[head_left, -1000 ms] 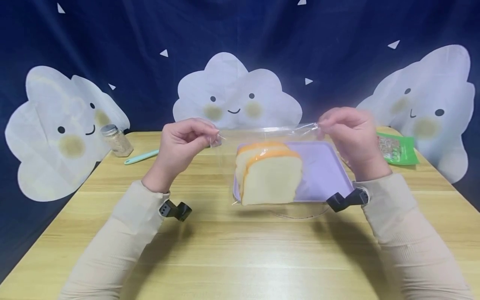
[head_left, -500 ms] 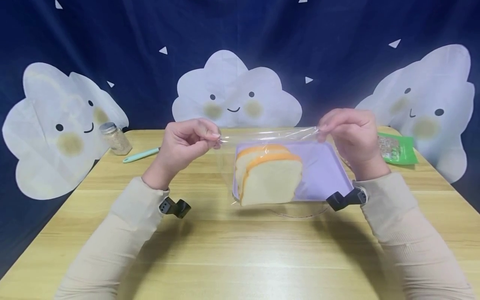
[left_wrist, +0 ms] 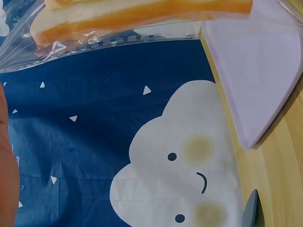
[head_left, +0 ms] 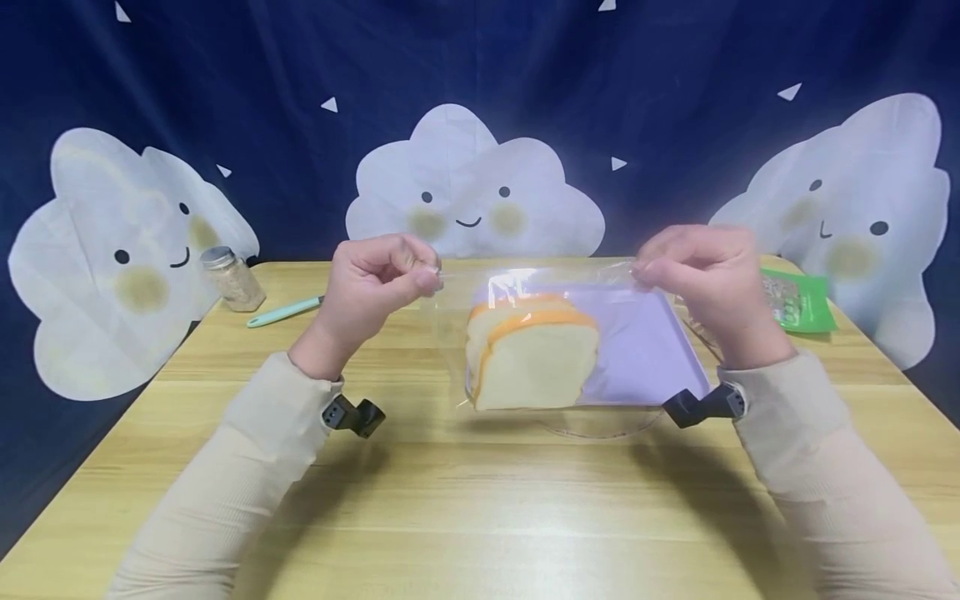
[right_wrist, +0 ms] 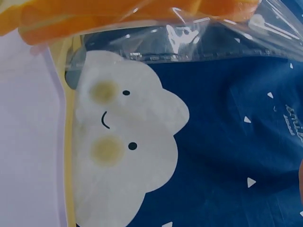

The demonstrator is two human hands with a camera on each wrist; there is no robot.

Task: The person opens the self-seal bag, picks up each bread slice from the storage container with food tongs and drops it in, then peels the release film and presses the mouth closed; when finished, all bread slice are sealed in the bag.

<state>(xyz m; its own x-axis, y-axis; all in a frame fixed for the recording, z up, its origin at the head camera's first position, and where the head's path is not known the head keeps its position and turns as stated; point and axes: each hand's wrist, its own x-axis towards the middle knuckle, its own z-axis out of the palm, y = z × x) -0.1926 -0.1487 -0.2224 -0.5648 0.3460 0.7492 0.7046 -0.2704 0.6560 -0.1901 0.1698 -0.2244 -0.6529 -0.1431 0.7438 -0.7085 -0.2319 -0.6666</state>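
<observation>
Between my hands hangs a clear plastic bag [head_left: 517,283] holding two slices of bread [head_left: 536,367] with orange crust. My left hand [head_left: 378,292] pinches the bag's upper left corner with thumb and fingers; my right hand [head_left: 701,287] pinches the upper right corner. Behind the bag, a purple tray [head_left: 648,350] lies on the table, partly covered by the bread. In the left wrist view the bread [left_wrist: 142,16] shows through the film at the top, and only an edge of the hand [left_wrist: 7,175] appears. The right wrist view shows the bag's edge [right_wrist: 180,42] and crust [right_wrist: 123,16].
A jar with a grey lid [head_left: 232,279] stands at the table's back left. Beside it lies a teal handle [head_left: 285,312], its other end hidden behind my left hand. At the back right is a green packet [head_left: 802,302]. A dark blue curtain [head_left: 292,167] hangs behind the wooden table [head_left: 517,517].
My right hand has dropped slightly and shifted a little right. The bag's top edge sits a bit lower, and the bread has slid slightly left. Both hands keep their pinch.
</observation>
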